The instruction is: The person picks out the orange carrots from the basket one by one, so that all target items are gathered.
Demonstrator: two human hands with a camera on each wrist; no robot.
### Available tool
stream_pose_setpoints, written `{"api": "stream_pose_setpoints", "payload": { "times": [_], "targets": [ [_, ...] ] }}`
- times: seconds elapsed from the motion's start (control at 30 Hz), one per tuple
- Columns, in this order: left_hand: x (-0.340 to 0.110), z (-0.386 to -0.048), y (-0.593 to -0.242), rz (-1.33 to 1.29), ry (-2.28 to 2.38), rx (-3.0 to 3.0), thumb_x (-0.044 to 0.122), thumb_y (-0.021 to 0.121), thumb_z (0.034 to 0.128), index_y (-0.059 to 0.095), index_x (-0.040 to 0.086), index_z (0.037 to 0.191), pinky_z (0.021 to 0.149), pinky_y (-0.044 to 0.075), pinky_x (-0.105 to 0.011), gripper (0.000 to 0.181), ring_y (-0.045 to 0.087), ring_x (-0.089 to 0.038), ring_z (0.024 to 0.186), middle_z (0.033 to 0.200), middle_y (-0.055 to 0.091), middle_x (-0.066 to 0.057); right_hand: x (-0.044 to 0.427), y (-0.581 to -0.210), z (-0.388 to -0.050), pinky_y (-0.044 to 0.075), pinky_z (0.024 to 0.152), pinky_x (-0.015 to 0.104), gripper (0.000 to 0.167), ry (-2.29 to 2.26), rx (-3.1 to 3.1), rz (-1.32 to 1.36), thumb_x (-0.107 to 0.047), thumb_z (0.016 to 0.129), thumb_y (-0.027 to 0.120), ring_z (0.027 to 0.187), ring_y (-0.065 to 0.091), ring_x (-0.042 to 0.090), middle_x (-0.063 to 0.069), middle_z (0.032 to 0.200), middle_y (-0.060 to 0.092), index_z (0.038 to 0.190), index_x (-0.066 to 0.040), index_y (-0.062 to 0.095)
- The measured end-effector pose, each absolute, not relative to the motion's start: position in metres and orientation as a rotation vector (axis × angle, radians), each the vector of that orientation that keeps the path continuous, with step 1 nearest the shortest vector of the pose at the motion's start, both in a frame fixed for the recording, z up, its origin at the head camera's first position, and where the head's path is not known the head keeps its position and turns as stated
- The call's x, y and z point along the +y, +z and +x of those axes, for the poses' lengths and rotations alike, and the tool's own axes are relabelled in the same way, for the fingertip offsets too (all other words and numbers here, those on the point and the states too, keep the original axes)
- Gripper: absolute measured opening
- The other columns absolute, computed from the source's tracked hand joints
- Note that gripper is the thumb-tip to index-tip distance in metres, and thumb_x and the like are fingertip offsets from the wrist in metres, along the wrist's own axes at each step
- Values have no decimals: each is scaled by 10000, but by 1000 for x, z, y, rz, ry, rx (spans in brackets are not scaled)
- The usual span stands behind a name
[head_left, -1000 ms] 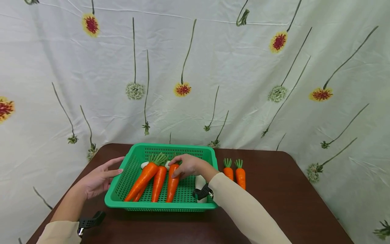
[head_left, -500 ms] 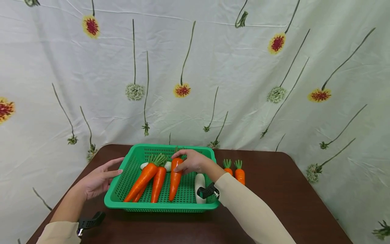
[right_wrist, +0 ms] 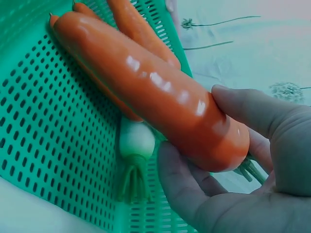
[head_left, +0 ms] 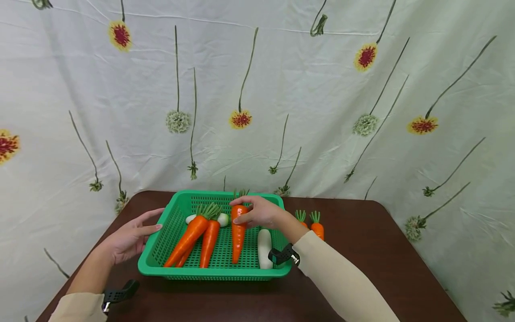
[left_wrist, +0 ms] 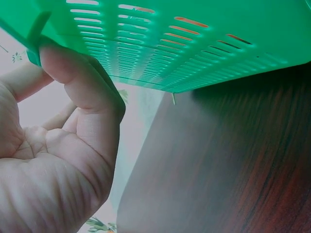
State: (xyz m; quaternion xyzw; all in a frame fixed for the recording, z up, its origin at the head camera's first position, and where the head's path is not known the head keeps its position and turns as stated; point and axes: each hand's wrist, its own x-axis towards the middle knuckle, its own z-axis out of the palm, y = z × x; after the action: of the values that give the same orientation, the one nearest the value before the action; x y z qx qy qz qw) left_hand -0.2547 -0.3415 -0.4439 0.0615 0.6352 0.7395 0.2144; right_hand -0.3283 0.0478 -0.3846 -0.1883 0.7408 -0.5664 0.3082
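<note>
A green perforated basket [head_left: 215, 273] stands on the dark table. My right hand [head_left: 259, 212] pinches a large carrot [head_left: 238, 237] near its leafy top, over the inside of the basket; the right wrist view shows thumb and fingers on either side of the carrot [right_wrist: 146, 92]. My left hand [head_left: 126, 237] touches the basket's left rim, and in the left wrist view its bent fingers and thumb hold the rim [left_wrist: 36, 36]. Several carrots [head_left: 189, 237] lie in the basket's left half. A white radish [head_left: 264, 248] lies at the right, and another [head_left: 223, 219] behind the carrots.
Two carrots [head_left: 318, 231] with green tops lie on the table [head_left: 362, 250] right of the basket, partly hidden by my right arm. Behind the table hangs a white cloth [head_left: 225, 152] printed with flowers.
The carrot in my right hand has risen and moved to the right, away from the other carrots, and stands more upright. My left hand has stayed at the rim.
</note>
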Motion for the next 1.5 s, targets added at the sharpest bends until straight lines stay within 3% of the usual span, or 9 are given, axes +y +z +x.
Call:
{"api": "stream_pose_setpoints", "payload": {
  "times": [0.53,0.97,1.27,1.5],
  "targets": [
    [-342,-255,-445,194,2054,1749,153,487,1095,125,240,1609,897,619,-480,635,765,-231,1020,1186,752,2,75,-369,-321,605,927,524,525,-1707,1935,-448,-27,955,702,1085,661,321,221,1309,588,1440,-150,543],
    [-341,-255,-445,184,2055,1751,148,488,1094,62,204,1624,897,619,-482,683,763,-233,1025,1191,747,1,103,-363,-311,618,909,482,488,-1848,1947,-413,-50,971,686,1120,641,331,203,1396,528,1432,-149,562],
    [-342,-254,-444,210,2064,1732,146,483,1096,120,234,1605,897,618,-481,632,762,-230,1029,1198,748,-1,121,-369,-307,627,879,433,507,-1912,2017,-341,-60,960,706,1078,663,289,193,1417,537,1435,-166,567],
    [-342,-256,-447,213,2069,1730,152,482,1097,146,250,1599,903,615,-491,611,761,-227,1033,1202,745,3,134,-374,-305,635,868,418,523,-1934,2076,-365,-67,947,726,1020,694,247,184,1332,588,1439,-149,569]
  ]
}}
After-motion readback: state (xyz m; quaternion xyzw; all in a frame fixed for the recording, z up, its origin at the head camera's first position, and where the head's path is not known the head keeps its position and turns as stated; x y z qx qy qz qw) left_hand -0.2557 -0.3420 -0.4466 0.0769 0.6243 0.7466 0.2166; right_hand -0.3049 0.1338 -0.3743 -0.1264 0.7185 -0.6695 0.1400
